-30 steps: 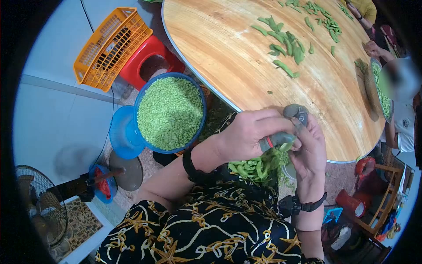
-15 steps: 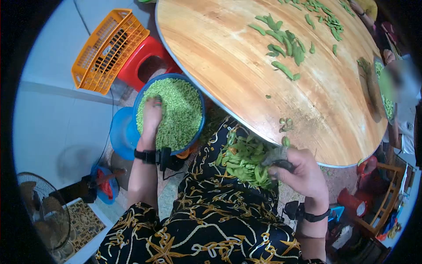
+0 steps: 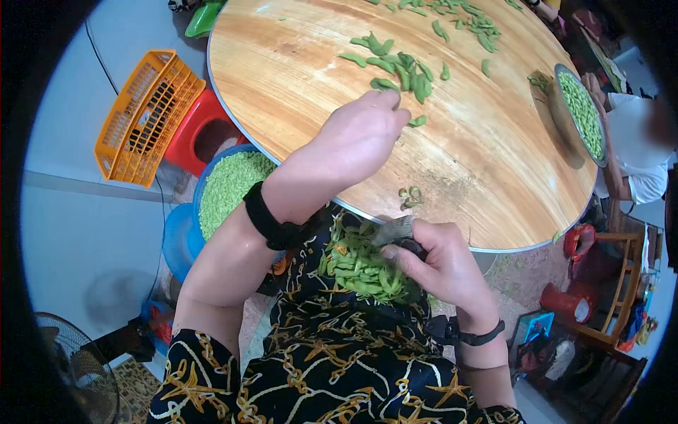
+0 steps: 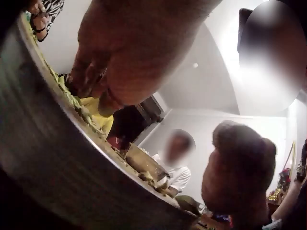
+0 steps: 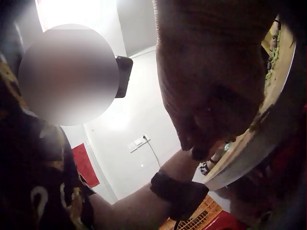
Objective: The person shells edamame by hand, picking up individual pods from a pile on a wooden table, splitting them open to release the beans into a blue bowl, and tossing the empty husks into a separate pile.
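In the head view my left hand (image 3: 360, 138) reaches over the round table with its fingers bent down at the green soybean pods (image 3: 404, 71). One pod (image 3: 418, 121) shows its end by the thumb; the hand covers the rest, and I cannot tell if it is gripped. My right hand (image 3: 448, 265), fingers loosely curled, hovers over a heap of pods (image 3: 364, 272) on the lap. Grey covers (image 3: 397, 230) sit on its fingers, and nothing shows between thumb and forefinger. Left of the table stands a blue basin (image 3: 201, 177) of shelled beans (image 3: 229, 187).
The wooden table (image 3: 296, 71) has a metal-edged rim. Small scraps (image 3: 409, 196) lie near its front edge. An orange crate (image 3: 148, 116) and a red stool (image 3: 191, 134) stand at left. Across the table, a person in white (image 3: 628, 120) is beside a tilted bowl of beans (image 3: 580, 113).
My left hand went from the work beside my right hand to the bean basin, then over the table to the pods. My right hand stayed above the lap; the head view has shifted.
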A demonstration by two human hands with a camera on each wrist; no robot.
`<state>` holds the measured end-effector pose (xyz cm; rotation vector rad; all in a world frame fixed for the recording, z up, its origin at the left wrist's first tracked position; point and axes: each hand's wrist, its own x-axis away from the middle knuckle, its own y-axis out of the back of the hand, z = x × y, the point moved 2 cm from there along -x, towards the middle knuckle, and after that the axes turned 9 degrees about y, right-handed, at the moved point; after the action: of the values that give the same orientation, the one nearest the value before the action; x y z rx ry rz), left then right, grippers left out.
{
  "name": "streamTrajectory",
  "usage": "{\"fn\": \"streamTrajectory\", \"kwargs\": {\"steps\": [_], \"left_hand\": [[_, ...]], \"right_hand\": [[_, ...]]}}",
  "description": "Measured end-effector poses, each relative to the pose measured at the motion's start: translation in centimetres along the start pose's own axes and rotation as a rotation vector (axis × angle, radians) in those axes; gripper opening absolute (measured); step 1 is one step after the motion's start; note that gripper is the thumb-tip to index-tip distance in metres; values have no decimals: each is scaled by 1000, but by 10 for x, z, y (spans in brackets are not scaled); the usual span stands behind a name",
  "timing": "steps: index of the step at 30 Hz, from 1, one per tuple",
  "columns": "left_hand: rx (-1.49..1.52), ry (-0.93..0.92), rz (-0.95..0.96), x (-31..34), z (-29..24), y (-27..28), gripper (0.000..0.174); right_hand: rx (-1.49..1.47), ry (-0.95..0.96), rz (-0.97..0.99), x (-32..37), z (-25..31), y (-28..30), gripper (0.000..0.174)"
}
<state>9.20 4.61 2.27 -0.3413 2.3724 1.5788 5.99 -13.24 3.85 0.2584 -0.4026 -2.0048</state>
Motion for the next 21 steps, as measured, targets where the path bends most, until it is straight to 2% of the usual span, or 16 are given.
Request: {"fn": "streamTrajectory", "kwargs": {"steps": [1, 2, 4, 5, 8, 10, 11, 13, 15, 17, 19, 21], "left_hand": [[-53, 45, 134, -1, -2, -1, 19], [-65, 35, 139, -2, -3, -2, 19], [-99, 167, 108, -4, -1, -7, 13], [-108, 154, 110, -3, 0, -10, 13], [-181, 74, 39, -6, -4, -5, 13], [757, 651, 356, 3, -12, -5, 17], [742, 641, 369, 8, -20, -8, 17], [1427, 681, 191, 25, -42, -18, 21], [1374, 633, 195, 40, -66, -22, 21], [1326, 588, 187, 45, -80, -23, 20], [1649, 738, 181, 47, -84, -26, 14], [1595, 692, 223, 48, -81, -29, 13]], "right_hand": [[-60, -7, -66, 4, -7, -1, 13], [-123, -13, -134, 8, -13, -1, 13], [-151, 40, -236, 11, -19, 3, 13], [-171, 84, -323, 14, -20, 6, 12], [-248, 11, -411, 22, -23, 17, 10], [-352, -3, -519, 24, -33, 20, 12], [-364, 1, -537, 24, -36, 21, 12], [-628, 0, -641, 22, -41, 20, 14], [-665, 20, -687, 23, -36, 22, 15], [-641, -18, -564, 28, -36, 26, 13], [-629, -36, -562, 31, -36, 28, 12], [-543, -31, -547, 32, -34, 29, 12]]}}
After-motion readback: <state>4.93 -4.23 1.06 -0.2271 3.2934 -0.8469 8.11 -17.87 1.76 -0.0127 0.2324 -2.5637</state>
